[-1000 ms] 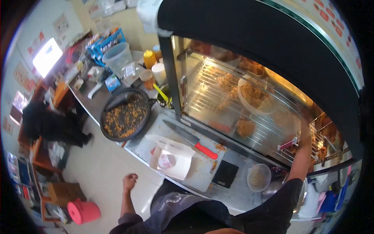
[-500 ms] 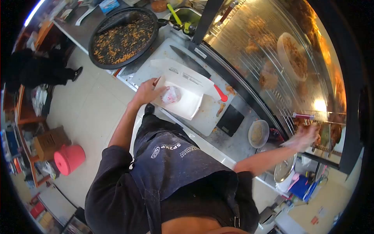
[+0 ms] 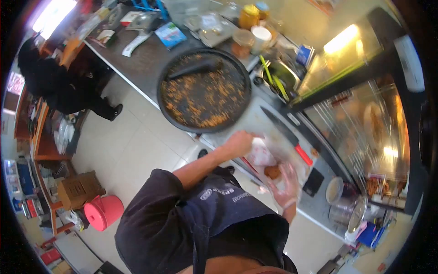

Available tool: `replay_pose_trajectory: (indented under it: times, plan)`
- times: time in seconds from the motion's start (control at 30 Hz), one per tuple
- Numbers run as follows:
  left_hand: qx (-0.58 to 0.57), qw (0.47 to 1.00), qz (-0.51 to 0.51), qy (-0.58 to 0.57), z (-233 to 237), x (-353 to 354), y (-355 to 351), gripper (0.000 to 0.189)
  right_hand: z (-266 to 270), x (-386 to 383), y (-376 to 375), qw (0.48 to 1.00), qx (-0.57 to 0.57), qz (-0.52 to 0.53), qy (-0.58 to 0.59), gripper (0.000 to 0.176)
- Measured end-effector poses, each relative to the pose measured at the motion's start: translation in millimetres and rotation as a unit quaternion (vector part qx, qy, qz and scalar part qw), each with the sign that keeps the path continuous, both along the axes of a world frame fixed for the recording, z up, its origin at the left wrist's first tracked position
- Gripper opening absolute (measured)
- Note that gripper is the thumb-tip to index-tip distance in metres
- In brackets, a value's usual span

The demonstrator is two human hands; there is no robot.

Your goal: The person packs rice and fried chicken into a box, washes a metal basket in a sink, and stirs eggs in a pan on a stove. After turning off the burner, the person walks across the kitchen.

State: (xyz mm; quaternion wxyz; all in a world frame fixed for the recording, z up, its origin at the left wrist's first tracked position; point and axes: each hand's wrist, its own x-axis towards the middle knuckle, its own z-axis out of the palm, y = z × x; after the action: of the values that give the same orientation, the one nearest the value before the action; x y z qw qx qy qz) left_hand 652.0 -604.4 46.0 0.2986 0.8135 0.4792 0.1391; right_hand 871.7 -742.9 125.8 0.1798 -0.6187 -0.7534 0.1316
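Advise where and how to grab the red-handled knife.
By the red handle, probably from above and the person's right: the knife lies with its handle end toward that side and its blade tip pointing away.

White glare washes out a bright panel (image 3: 54, 16) at far left; warm lamplight fills the glass cabinet (image 3: 360, 121) at right. Blur softens the gloved right hand (image 3: 287, 182), and lens distortion bends the blackened edges.
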Motion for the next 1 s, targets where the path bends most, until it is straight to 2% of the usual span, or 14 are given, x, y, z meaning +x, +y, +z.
replay_pose_trajectory:
  times: [0.1, 0.2, 0.27, 0.33, 0.4, 0.5, 0.53, 0.6, 0.7, 0.83, 0.93, 1.0]
  plan:
    - [-0.011, 0.999, 0.038, -0.036, 60.9, -54.3, 24.2, 0.031, 40.1, -23.3, 29.5, 0.994, 0.078, -0.034, 0.066, 0.061]
    - [0.018, 0.993, 0.114, 0.006, 80.3, -139.7, 41.6, 0.032, 52.5, -54.7, 60.8, 0.975, 0.140, -0.060, 0.159, 0.058]
    - [0.047, 0.979, 0.191, -0.047, 95.0, -213.8, 51.0, 0.031, 58.9, -82.9, 99.6, 0.958, 0.177, -0.052, 0.219, 0.057]
    - [0.114, 0.945, 0.280, -0.123, 109.2, -284.6, 60.9, 0.026, 66.6, -123.8, 132.4, 0.954, 0.166, -0.048, 0.247, 0.053]
    - [0.087, 0.908, 0.400, -0.086, 99.9, -356.2, 79.1, 0.023, 61.1, -165.3, 162.7, 0.954, 0.157, -0.033, 0.255, 0.051]
    - [0.092, 0.881, 0.457, -0.086, 83.4, -438.3, 130.3, 0.022, 37.4, -228.4, 214.1, 0.959, 0.149, -0.003, 0.242, 0.051]
    - [0.098, 0.881, 0.454, -0.093, 68.4, -463.7, 153.0, 0.022, 32.8, -251.5, 232.1, 0.967, 0.113, -0.004, 0.227, 0.049]
    - [0.101, 0.880, 0.451, -0.106, 29.5, -506.9, 194.7, 0.022, 24.8, -315.2, 253.4, 0.936, 0.055, -0.089, 0.337, 0.046]
    - [0.095, 0.895, 0.420, -0.114, 14.7, -541.6, 249.8, 0.023, 23.2, -372.7, 281.9, 0.955, 0.045, -0.031, 0.293, 0.040]
    - [0.041, 0.927, 0.364, -0.082, -12.7, -566.9, 313.1, 0.028, 32.4, -418.2, 311.9, 0.970, -0.022, -0.021, 0.239, 0.035]
    - [-0.018, 0.913, 0.389, -0.124, -15.1, -556.9, 324.2, 0.052, 30.0, -436.9, 325.7, 0.966, -0.053, -0.059, 0.248, 0.037]
    - [0.221, 0.871, 0.425, -0.106, -9.8, -540.2, 313.4, 0.061, 28.5, -452.2, 329.6, 0.948, -0.073, -0.097, 0.294, 0.042]
